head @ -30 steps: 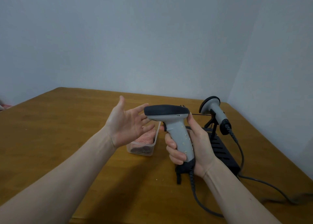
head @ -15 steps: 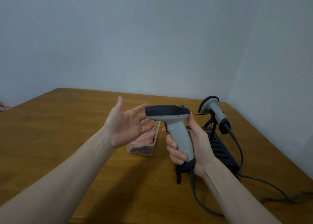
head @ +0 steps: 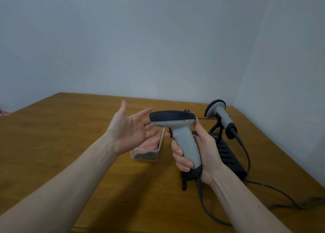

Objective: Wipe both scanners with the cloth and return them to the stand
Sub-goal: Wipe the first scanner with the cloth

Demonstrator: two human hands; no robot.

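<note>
Your right hand (head: 198, 153) has a closed grip on one scanner (head: 182, 136), still speckled with crumbs. Your left hand (head: 130, 129) is open and empty. The cloth (head: 151, 143) lies in its tub (head: 146, 158); the second scanner (head: 221, 116) waits on the stand (head: 226, 153). I judge no wiping is done yet.

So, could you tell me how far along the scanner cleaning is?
Nothing looks done yet. The right hand grips one speckled scanner; the left hand is open and empty. The cloth sits in its container. The second scanner rests on the stand, untouched.
</note>
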